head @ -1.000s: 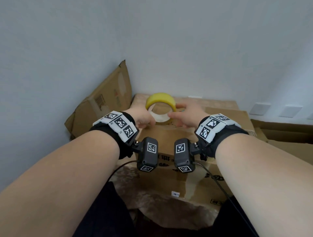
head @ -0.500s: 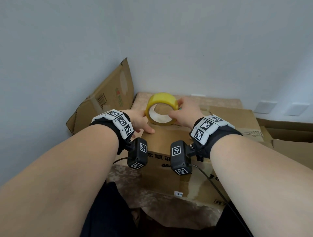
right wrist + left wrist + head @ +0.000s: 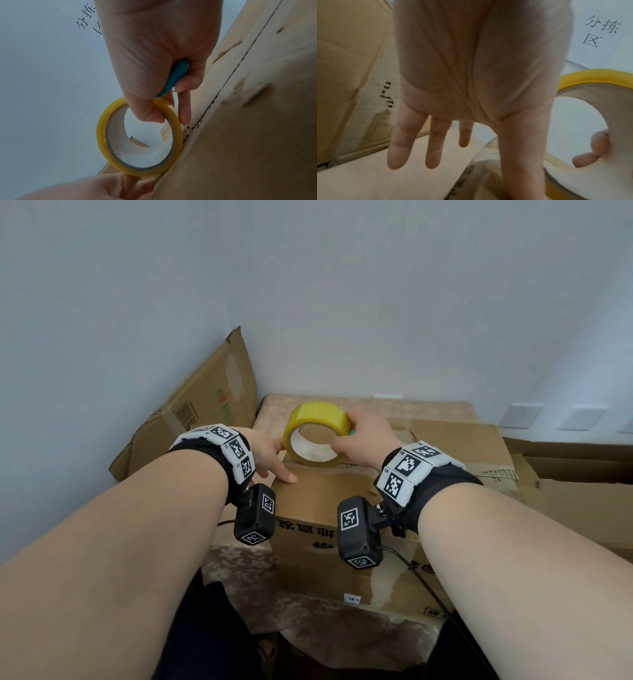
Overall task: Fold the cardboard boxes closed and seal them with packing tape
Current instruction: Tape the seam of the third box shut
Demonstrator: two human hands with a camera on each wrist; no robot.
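A brown cardboard box [image 3: 308,563] with closed flaps stands in front of me. A yellow tape roll [image 3: 317,433] stands on edge on its top. My right hand [image 3: 359,440] pinches the roll, thumb inside the core, and also holds a teal tool [image 3: 178,75] in its palm. My left hand [image 3: 274,457] lies to the left of the roll with straight fingers, its thumb pressing the box top near the front edge. In the left wrist view the roll [image 3: 590,83] is at the right. In the right wrist view the roll [image 3: 137,142] stands by the flap seam [image 3: 228,81].
A flattened cardboard box [image 3: 198,405] leans in the wall corner at left. More brown cardboard boxes [image 3: 565,481] lie to the right. The box sits on a patterned covered surface [image 3: 376,405] against the white wall. Cables hang from the wrist cameras.
My left thumb has come away from the roll and stretched out flat on the box top. My right hand has kept hold of the roll and tilted it further upright.
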